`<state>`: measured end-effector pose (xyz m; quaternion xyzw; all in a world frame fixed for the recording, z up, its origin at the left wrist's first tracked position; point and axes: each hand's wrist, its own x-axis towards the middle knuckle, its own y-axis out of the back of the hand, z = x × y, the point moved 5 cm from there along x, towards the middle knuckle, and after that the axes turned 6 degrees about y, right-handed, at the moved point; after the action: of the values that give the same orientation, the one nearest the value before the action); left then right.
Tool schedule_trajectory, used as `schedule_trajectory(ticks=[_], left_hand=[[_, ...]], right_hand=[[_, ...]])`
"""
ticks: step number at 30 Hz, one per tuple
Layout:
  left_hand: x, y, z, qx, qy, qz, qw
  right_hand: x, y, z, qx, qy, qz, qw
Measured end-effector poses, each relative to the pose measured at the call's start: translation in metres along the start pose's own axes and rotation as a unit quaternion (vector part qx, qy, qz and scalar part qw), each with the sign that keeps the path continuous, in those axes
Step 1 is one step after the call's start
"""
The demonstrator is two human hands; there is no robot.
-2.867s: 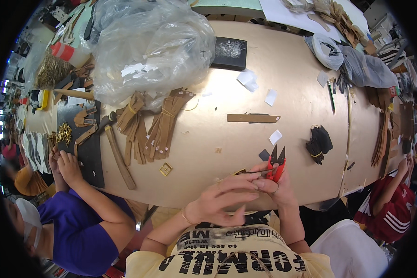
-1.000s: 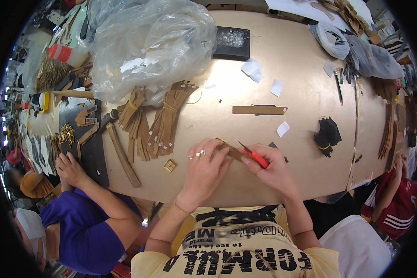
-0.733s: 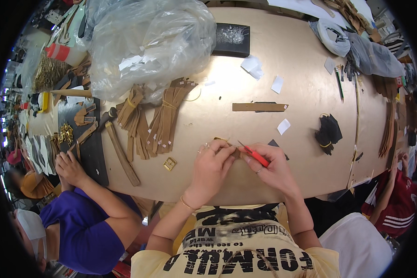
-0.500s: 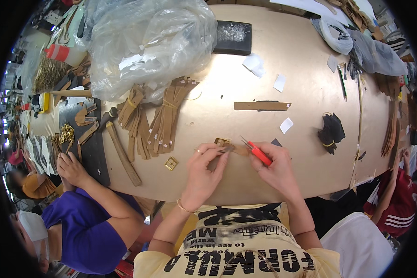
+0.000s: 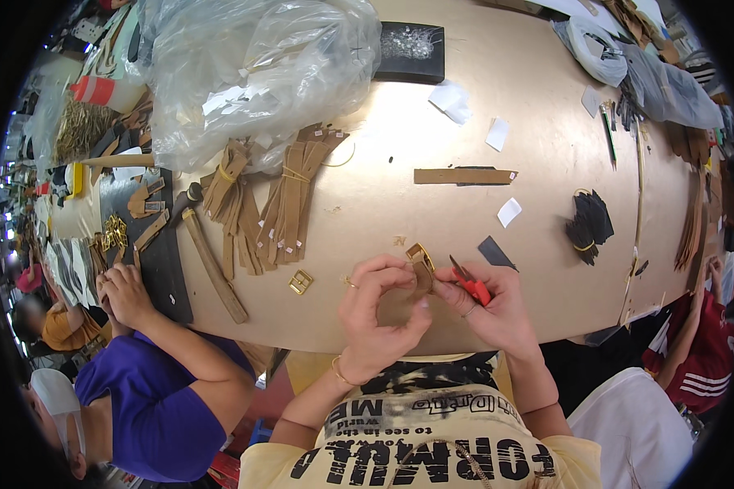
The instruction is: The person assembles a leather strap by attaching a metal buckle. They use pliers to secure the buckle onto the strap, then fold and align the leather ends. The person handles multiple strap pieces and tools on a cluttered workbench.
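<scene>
My left hand (image 5: pixel 383 306) curls its fingers and thumb round a short brown leather strap (image 5: pixel 422 279). At the strap's far end sits a gold buckle (image 5: pixel 416 253). My right hand (image 5: pixel 495 310) keeps a pair of red-handled thread snips (image 5: pixel 471 284) in its palm, dark blades pointing up and to the left. The right fingertips also meet the strap's right edge. A loose gold buckle (image 5: pixel 300 282) lies on the table to the left of my hands, and a dark flat piece (image 5: pixel 497 253) lies just beyond my right hand.
Bundled brown straps (image 5: pixel 289 200) and a hammer (image 5: pixel 214 265) lie to the left, below a big clear plastic bag (image 5: pixel 261 81). A brown strip (image 5: pixel 465 176) lies ahead, a black bundle (image 5: pixel 587 228) to the right. A co-worker in purple (image 5: pixel 167 399) sits close at left.
My hands have moved slightly right and closer together. The strap and buckle have been turned more upright, and the snips have swung back deeper into my right hand.
</scene>
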<state>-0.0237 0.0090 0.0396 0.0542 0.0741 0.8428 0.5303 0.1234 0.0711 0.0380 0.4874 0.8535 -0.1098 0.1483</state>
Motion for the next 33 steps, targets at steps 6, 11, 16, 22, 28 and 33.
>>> schedule_trajectory(ticks=[6, 11, 16, 22, 28, 33], left_hand=[[0.002, -0.001, 0.027, 0.187, -0.075, -0.031, 0.979], [0.005, 0.0, 0.028, 0.157, -0.031, -0.041, 0.986], [0.005, 0.0, 0.011, -0.07, 0.113, -0.006, 0.991], [0.005, 0.002, -0.001, -0.025, 0.068, 0.041, 0.997], [0.018, 0.008, -0.008, 0.225, -0.061, 0.004, 0.972], [0.024, 0.009, -0.022, 0.263, -0.05, -0.041, 0.963]], right_hand=[[-0.003, -0.001, -0.011, -0.128, 0.113, -0.006, 0.985], [-0.002, -0.003, -0.015, -0.174, 0.156, 0.007, 0.972], [0.001, -0.006, -0.008, -0.042, 0.095, 0.053, 0.993], [0.015, -0.017, 0.006, 0.067, 0.051, 0.041, 0.996], [0.016, -0.003, -0.007, -0.316, 0.158, 0.071, 0.933], [0.01, 0.011, -0.008, -0.373, 0.152, 0.038, 0.914]])
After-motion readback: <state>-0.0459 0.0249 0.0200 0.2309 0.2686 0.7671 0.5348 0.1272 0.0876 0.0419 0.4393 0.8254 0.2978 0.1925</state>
